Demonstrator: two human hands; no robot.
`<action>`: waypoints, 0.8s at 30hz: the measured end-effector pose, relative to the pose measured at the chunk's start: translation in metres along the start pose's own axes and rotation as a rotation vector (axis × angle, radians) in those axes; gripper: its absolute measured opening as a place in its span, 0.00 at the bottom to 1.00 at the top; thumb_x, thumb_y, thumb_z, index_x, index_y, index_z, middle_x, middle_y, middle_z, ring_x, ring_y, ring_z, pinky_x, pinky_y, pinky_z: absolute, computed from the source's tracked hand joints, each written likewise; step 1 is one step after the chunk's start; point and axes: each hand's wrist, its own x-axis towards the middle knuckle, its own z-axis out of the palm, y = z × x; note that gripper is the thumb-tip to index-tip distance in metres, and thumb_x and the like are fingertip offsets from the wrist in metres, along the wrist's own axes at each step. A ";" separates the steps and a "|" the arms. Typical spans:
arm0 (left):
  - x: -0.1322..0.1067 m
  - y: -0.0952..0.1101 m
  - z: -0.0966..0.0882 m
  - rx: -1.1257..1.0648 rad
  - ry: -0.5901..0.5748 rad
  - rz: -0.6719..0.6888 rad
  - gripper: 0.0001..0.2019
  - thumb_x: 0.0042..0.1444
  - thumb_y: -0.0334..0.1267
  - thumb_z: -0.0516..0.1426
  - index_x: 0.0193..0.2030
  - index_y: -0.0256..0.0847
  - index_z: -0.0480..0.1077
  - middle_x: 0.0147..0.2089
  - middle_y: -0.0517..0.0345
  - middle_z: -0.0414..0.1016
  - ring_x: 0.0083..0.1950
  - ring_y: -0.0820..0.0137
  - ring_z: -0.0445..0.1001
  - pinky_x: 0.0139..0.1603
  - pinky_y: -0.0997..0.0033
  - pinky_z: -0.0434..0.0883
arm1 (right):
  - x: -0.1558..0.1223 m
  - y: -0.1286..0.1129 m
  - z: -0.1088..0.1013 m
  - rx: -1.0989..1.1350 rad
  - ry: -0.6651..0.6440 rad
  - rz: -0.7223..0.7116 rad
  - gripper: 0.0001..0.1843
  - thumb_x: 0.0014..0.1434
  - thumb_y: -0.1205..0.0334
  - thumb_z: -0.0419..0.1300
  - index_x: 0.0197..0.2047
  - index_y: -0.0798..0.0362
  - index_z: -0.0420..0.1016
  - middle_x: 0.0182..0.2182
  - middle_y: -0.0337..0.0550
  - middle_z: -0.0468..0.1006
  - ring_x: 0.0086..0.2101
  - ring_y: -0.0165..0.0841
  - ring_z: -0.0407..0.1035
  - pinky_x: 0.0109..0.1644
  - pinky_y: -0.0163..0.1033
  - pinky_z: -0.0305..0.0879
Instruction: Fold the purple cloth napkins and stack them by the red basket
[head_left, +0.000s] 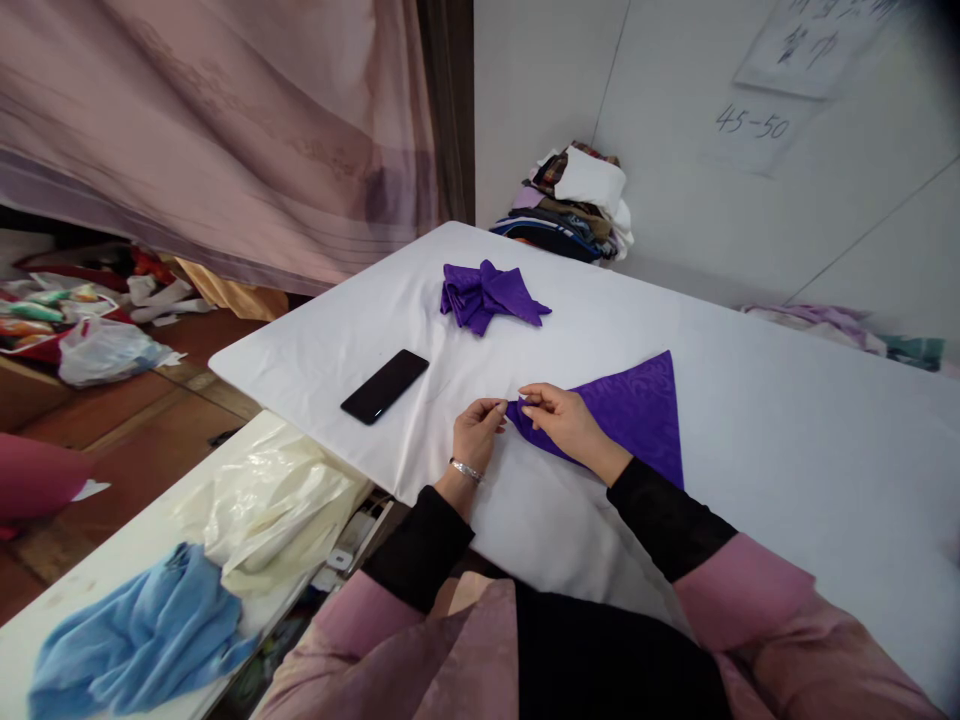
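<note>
A purple patterned cloth (pixel 634 405) lies on the white-covered table, folded to a triangle that widens to the right. Its narrow left end is pinched by my left hand (pixel 478 432), with the fingers closed. Just right of there, my right hand (pixel 562 420) grips the same end between thumb and fingers, and its forearm crosses over the lower part of the cloth. Farther back sits a second purple cloth (pixel 491 297), pleated and fanned out. A black phone (pixel 385 386) rests to the left of my hands.
The white tabletop (pixel 787 450) reaches to the wall. Behind it is a pile of folded clothes (pixel 574 205). A lower surface at left carries a blue cloth (pixel 142 640) and a cream plastic sheet (pixel 270 500). A pink curtain (pixel 262 130) hangs at back left.
</note>
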 end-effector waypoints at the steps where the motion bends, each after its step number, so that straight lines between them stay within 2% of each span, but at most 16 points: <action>1: 0.000 0.000 0.000 0.003 0.008 -0.001 0.10 0.41 0.43 0.64 0.27 0.39 0.74 0.25 0.62 0.72 0.27 0.75 0.68 0.28 0.75 0.68 | 0.000 0.000 0.000 0.002 -0.004 -0.002 0.13 0.53 0.63 0.57 0.43 0.51 0.72 0.32 0.39 0.75 0.25 0.27 0.67 0.31 0.35 0.66; 5: 0.000 0.001 0.000 -0.043 0.022 -0.018 0.11 0.40 0.43 0.65 0.28 0.39 0.75 0.29 0.60 0.75 0.30 0.74 0.71 0.32 0.73 0.71 | 0.001 -0.002 0.001 -0.003 -0.020 -0.015 0.12 0.54 0.64 0.57 0.42 0.51 0.73 0.32 0.39 0.76 0.25 0.27 0.67 0.32 0.35 0.66; 8: -0.001 0.001 0.001 -0.099 0.011 -0.046 0.12 0.38 0.44 0.66 0.27 0.38 0.75 0.28 0.60 0.75 0.30 0.74 0.72 0.35 0.71 0.72 | 0.003 -0.006 0.001 -0.032 -0.039 -0.023 0.10 0.54 0.64 0.56 0.41 0.52 0.73 0.29 0.38 0.75 0.25 0.27 0.66 0.32 0.35 0.65; 11: -0.001 0.002 0.000 -0.112 0.016 -0.068 0.13 0.37 0.44 0.67 0.25 0.37 0.74 0.26 0.60 0.74 0.28 0.75 0.71 0.34 0.70 0.73 | 0.005 -0.010 0.001 -0.082 -0.095 -0.029 0.09 0.55 0.65 0.56 0.39 0.52 0.74 0.26 0.36 0.74 0.25 0.27 0.66 0.32 0.35 0.64; 15: 0.000 0.004 0.000 -0.121 0.009 -0.092 0.16 0.36 0.47 0.68 0.24 0.36 0.73 0.25 0.59 0.74 0.27 0.75 0.71 0.32 0.71 0.73 | 0.008 -0.014 0.003 -0.137 -0.159 -0.034 0.09 0.55 0.67 0.55 0.37 0.52 0.76 0.28 0.37 0.76 0.25 0.27 0.66 0.32 0.35 0.63; 21: -0.001 0.007 -0.001 -0.140 -0.002 -0.151 0.18 0.37 0.49 0.67 0.25 0.35 0.74 0.24 0.59 0.74 0.27 0.74 0.72 0.31 0.73 0.73 | 0.014 -0.016 0.006 -0.249 -0.141 -0.173 0.09 0.54 0.73 0.56 0.33 0.52 0.76 0.31 0.39 0.77 0.33 0.29 0.69 0.40 0.36 0.63; 24: -0.002 0.008 -0.001 -0.149 -0.008 -0.165 0.19 0.38 0.51 0.66 0.26 0.34 0.74 0.24 0.58 0.74 0.27 0.74 0.73 0.30 0.74 0.73 | 0.016 -0.017 0.008 -0.291 -0.139 -0.228 0.10 0.54 0.74 0.55 0.32 0.53 0.76 0.30 0.38 0.75 0.33 0.28 0.68 0.41 0.35 0.62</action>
